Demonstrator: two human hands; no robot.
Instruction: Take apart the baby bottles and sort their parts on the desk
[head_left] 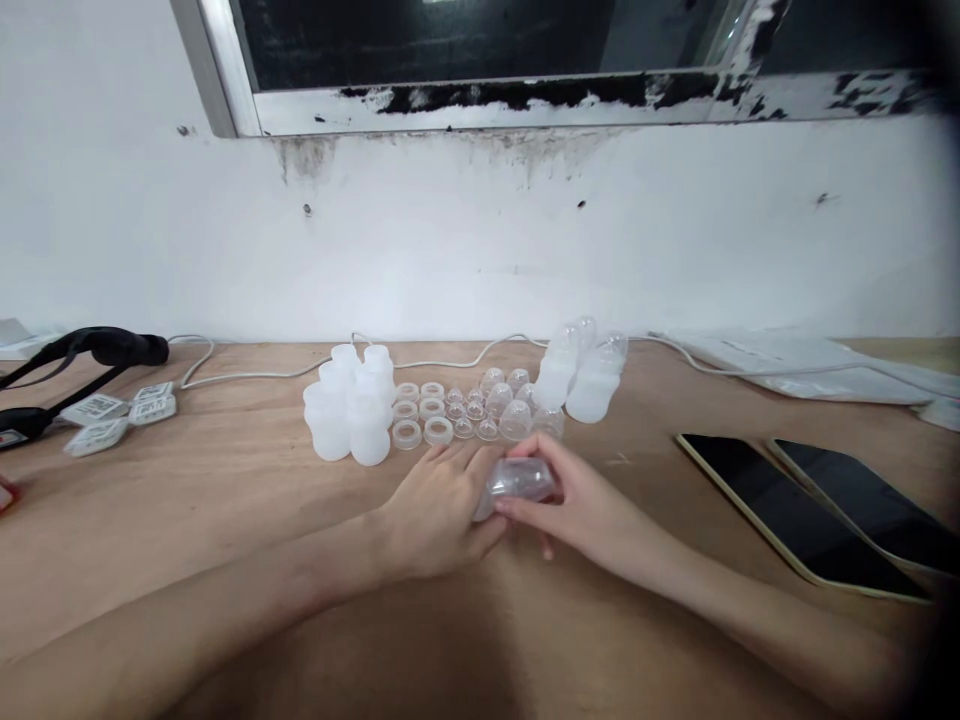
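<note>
Wooden table (187, 500): white bottles (351, 400) stand toward its far edge; nearer the front, left hand (439, 505) and right hand (574, 495), grips closed, hold a clear plastic piece (525, 480).

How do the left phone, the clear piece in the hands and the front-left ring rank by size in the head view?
1. Left phone
2. Held clear piece, partly covered
3. Front-left ring
Nearness to the camera may enlarge the first two.

Six pale rings (406, 415) lay beyond the left hand (439, 505), two dark-screened devices (795, 512) right of the right hand (583, 505), one clear container (523, 480) between.
</note>
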